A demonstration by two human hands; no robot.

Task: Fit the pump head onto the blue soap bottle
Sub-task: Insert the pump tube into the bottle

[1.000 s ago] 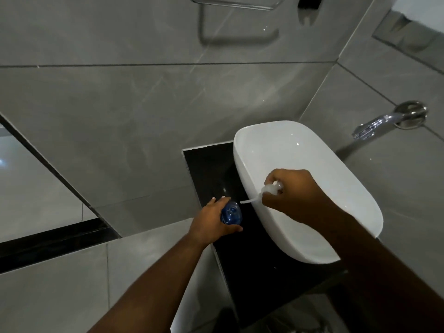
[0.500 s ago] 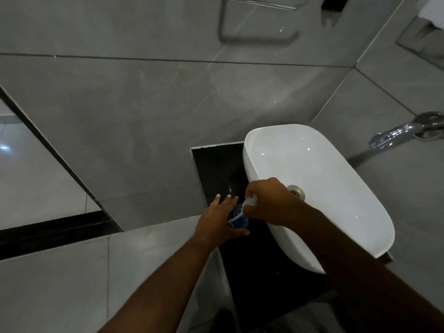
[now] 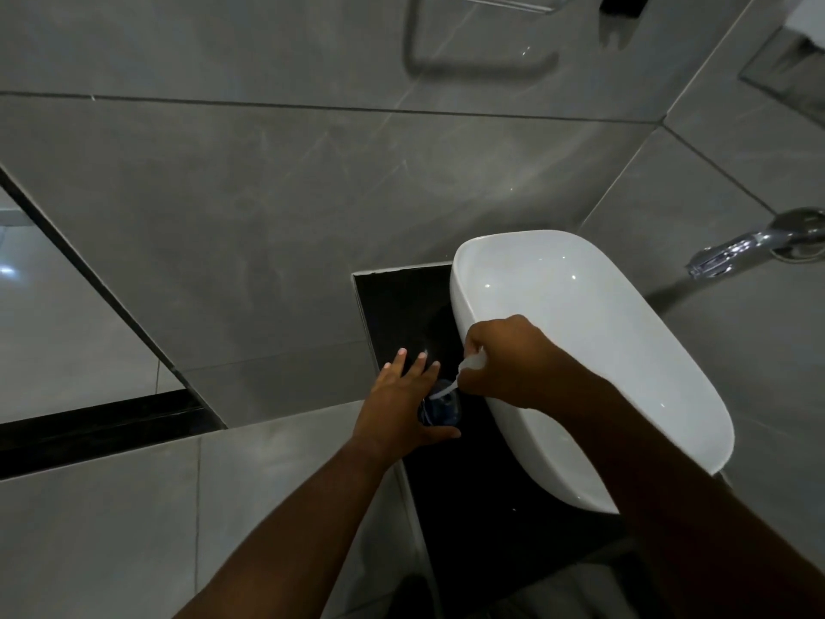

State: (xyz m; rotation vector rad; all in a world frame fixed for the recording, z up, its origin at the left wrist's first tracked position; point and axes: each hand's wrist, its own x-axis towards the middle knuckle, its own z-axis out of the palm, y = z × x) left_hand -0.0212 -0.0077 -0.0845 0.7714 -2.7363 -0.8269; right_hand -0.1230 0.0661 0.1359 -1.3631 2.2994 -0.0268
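Note:
The blue soap bottle (image 3: 439,411) stands on the black counter (image 3: 482,507) beside the basin, seen from above. My left hand (image 3: 399,408) holds the bottle from its left side, thumb under it and fingers stretched out flat toward the wall. My right hand (image 3: 509,357) grips the white pump head (image 3: 471,363); its thin dip tube slants down to the left and its tip sits at the bottle's mouth. Most of the pump head is hidden inside my fist.
A white oval basin (image 3: 580,341) sits right of the bottle on the counter. A chrome tap (image 3: 736,252) sticks out of the right wall. Grey tiled walls surround the counter; a towel rail (image 3: 482,2) hangs high up.
My right hand has brought the pump head left and down from over the basin to the bottle's mouth. My left hand's fingers have stretched out straight while it keeps hold of the bottle.

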